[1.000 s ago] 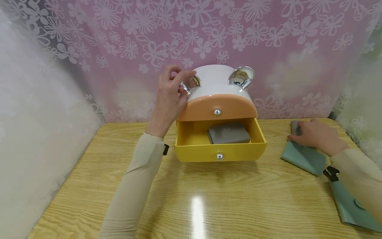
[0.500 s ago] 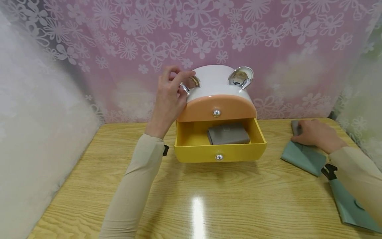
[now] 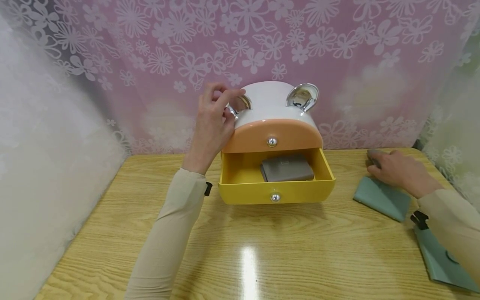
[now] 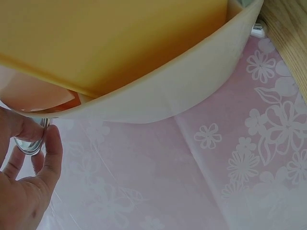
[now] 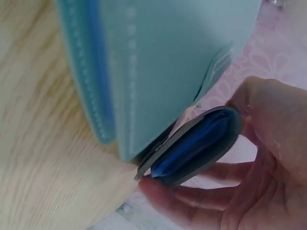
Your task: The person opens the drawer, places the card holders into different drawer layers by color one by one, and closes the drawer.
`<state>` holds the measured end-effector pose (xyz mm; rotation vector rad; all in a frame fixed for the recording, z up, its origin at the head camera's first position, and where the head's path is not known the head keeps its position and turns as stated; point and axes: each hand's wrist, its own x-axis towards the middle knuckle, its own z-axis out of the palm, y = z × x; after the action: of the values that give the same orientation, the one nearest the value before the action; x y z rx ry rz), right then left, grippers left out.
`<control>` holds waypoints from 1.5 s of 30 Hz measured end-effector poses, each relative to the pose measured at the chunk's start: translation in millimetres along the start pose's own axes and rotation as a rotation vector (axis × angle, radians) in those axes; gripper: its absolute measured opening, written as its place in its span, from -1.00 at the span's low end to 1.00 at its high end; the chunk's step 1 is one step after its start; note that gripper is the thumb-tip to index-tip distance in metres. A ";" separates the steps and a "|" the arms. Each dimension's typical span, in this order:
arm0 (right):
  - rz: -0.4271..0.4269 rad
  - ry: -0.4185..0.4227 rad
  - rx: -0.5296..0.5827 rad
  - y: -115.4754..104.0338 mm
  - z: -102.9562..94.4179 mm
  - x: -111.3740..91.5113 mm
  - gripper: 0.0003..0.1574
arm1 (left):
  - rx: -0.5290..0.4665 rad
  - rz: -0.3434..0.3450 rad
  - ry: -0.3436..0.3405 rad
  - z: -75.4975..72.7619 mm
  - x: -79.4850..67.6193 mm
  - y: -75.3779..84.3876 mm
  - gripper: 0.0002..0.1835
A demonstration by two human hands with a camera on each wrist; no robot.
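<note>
A cabinet (image 3: 273,102) stands at the head view's upper centre, its yellow drawer (image 3: 247,193) out. At right, the right hand (image 3: 403,171), near a teal wallet (image 3: 382,201), pinches a grey wallet (image 5: 196,151); left of centre, the left hand (image 3: 213,125) pinches a silver ear (image 3: 241,103).

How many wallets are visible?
4: grey wallet in the yellow drawer, grey one in the right hand, teal one near that hand, another teal one partly behind the right sleeve. More may be hidden.

I'd say my grey wallet (image 5: 194,144) = matt, leather-like; teal wallet (image 5: 168,72) ditto (w/ stitched edges, btw). Drawer unit (image 3: 294,135): smooth, glossy plastic. Metallic ear (image 3: 242,103) & knob (image 3: 275,197): mirror-shiny. Table (image 3: 318,250): wood-grain, a bit glossy.
</note>
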<state>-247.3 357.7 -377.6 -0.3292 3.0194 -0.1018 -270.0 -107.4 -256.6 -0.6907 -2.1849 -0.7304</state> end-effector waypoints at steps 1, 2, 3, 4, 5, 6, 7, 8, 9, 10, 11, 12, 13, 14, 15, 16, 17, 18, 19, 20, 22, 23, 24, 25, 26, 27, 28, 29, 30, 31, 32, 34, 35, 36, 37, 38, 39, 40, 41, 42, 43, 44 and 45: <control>-0.036 0.024 -0.009 0.1 1.3 -0.8 -0.64 | 0.003 0.000 -0.001 -0.1 0.0 0.1 -0.52; -0.078 0.054 -0.025 0.2 2.6 -1.6 -0.69 | 0.004 0.002 0.000 -0.2 0.1 0.1 -0.52; -0.148 0.085 -0.082 1.0 4.1 -2.5 -0.65 | 0.006 0.003 0.000 -0.3 0.1 0.2 -0.52; -0.217 0.122 -0.136 2.3 5.5 -3.4 -0.62 | 0.004 0.005 0.002 -0.3 0.0 0.4 -0.52; -0.281 0.156 -0.205 4.3 6.5 -4.2 -0.55 | 0.004 0.004 0.001 -0.3 0.0 0.5 -0.52; -0.323 0.189 -0.246 5.6 7.4 -4.9 -0.55 | 0.004 0.002 0.000 -0.4 0.0 0.6 -0.52; -0.341 0.207 -0.268 6.8 7.7 -5.1 -0.56 | 0.006 0.002 -0.001 -0.4 0.0 0.7 -0.52; -0.332 0.210 -0.265 7.3 7.8 -4.9 -0.55 | 0.005 0.001 -0.001 -0.4 0.0 0.7 -0.52; -0.308 0.191 -0.248 8.0 7.3 -4.6 -0.56 | 0.007 -0.003 -0.004 -0.4 0.0 0.7 -0.52; -0.244 0.161 -0.182 8.1 6.5 -4.1 -0.59 | 0.006 -0.004 -0.004 -0.4 -0.1 0.8 -0.52; -0.178 0.130 -0.120 8.2 5.5 -3.7 -0.62 | 0.009 -0.007 -0.006 -0.4 -0.1 0.7 -0.52; -0.114 0.110 -0.054 7.7 4.5 -3.4 -0.69 | 0.009 -0.007 -0.006 -0.4 -0.1 0.8 -0.53; -0.072 0.094 -0.020 8.1 3.6 -3.3 -0.63 | 0.009 -0.009 -0.008 -0.3 -0.1 0.9 -0.53; -0.052 0.089 0.002 8.6 3.0 -3.6 -0.58 | 0.010 -0.011 -0.010 -0.4 -0.1 1.1 -0.54; -0.045 0.082 0.009 9.3 2.4 -4.4 -0.53 | 0.010 -0.012 -0.010 -0.6 -0.2 1.3 -0.54; -0.047 0.087 0.009 9.6 2.1 -5.3 -0.48 | 0.009 -0.013 -0.010 -0.7 -0.4 1.4 -0.54; -0.053 0.095 0.007 9.6 1.8 -6.5 -0.46 | 0.007 -0.011 -0.009 -0.6 -0.4 1.2 -0.54; -0.062 0.111 -0.001 9.3 1.8 -8.0 -0.41 | 0.006 -0.008 -0.008 -0.7 -0.7 1.2 -0.53; -0.065 0.125 -0.003 8.8 1.6 -9.5 -0.37 | 0.006 -0.003 -0.006 -0.7 -0.8 1.1 -0.53; -0.065 0.138 -0.012 8.1 1.0 -10.8 -0.35 | 0.008 -0.002 -0.006 -1.0 -0.8 1.2 -0.53; -0.064 0.180 -0.037 6.7 0.1 -13.3 -0.29 | 0.007 0.000 -0.005 -1.2 -0.6 1.1 -0.52; -0.062 0.205 -0.050 6.1 0.0 -14.4 -0.28 | 0.007 0.001 -0.005 -1.3 -0.5 1.2 -0.52; -0.061 0.238 -0.063 5.6 0.2 -15.1 -0.31 | 0.006 -0.001 -0.005 -1.3 -0.3 1.4 -0.52; -0.061 0.271 -0.072 5.2 0.3 -15.8 -0.36 | 0.005 -0.004 -0.007 -1.4 -0.1 1.6 -0.52; -0.064 0.302 -0.085 5.1 0.6 -16.2 -0.40 | 0.004 -0.009 -0.010 -1.6 0.2 1.7 -0.53; -0.069 0.334 -0.093 4.5 1.4 -16.9 -0.41 | 0.004 -0.010 -0.010 -1.4 0.3 1.7 -0.53; -0.075 0.364 -0.107 3.9 2.1 -17.3 -0.44 | 0.004 -0.011 -0.012 -1.3 0.3 1.6 -0.53; -0.083 0.386 -0.114 3.6 2.7 -17.8 -0.46 | 0.005 -0.012 -0.013 -1.2 0.3 1.5 -0.52; -0.092 0.411 -0.120 2.8 3.2 -18.2 -0.47 | 0.006 -0.013 -0.013 -1.0 0.3 1.4 -0.52; -0.105 0.429 -0.127 2.0 3.3 -18.7 -0.45 | 0.006 -0.010 -0.012 -1.1 0.2 1.3 -0.52; -0.116 0.444 -0.134 1.3 3.5 -19.2 -0.44 | 0.003 -0.007 -0.009 -0.9 0.2 1.2 -0.52; -0.135 0.485 -0.147 0.2 4.1 -20.3 -0.44 | -0.004 -0.002 -0.006 -0.6 0.1 1.3 -0.51; -0.145 0.503 -0.149 -0.1 4.3 -20.8 -0.44 | -0.005 0.000 -0.006 -0.5 0.2 1.3 -0.51; -0.153 0.522 -0.154 -0.8 4.6 -21.3 -0.44 | -0.007 0.001 -0.005 -0.4 0.4 1.2 -0.51; -0.162 0.538 -0.158 -0.9 4.9 -21.6 -0.44 | -0.009 0.003 -0.005 -0.3 0.6 1.2 -0.51; -0.169 0.553 -0.162 -1.0 5.2 -21.9 -0.44 | -0.008 0.000 -0.008 -0.4 0.6 1.2 -0.51; -0.177 0.566 -0.163 -1.1 5.5 -22.1 -0.43 | -0.007 -0.001 -0.009 -0.4 0.6 1.2 -0.52; -0.186 0.577 -0.165 -1.1 5.8 -22.1 -0.43 | -0.006 -0.003 -0.009 -0.5 0.6 1.1 -0.52; -0.192 0.587 -0.167 -1.2 6.1 -22.2 -0.43 | -0.003 -0.005 -0.011 -0.7 0.6 1.0 -0.52; -0.199 0.595 -0.166 -1.3 6.4 -22.2 -0.43 | -0.001 -0.006 -0.011 -0.9 0.4 1.0 -0.52; -0.204 0.603 -0.166 -1.4 6.6 -22.4 -0.43 | 0.002 -0.007 -0.013 -1.2 0.2 1.1 -0.52; -0.210 0.612 -0.166 -1.6 6.8 -22.7 -0.43 | 0.003 -0.008 -0.013 -1.3 0.1 1.2 -0.52; -0.216 0.619 -0.166 -1.8 7.0 -22.9 -0.42 | 0.003 -0.006 -0.012 -1.4 0.0 1.1 -0.52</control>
<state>-223.9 360.5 -382.2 -0.7670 3.5976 0.0424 -268.6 -107.5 -255.5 -0.6886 -2.1998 -0.7277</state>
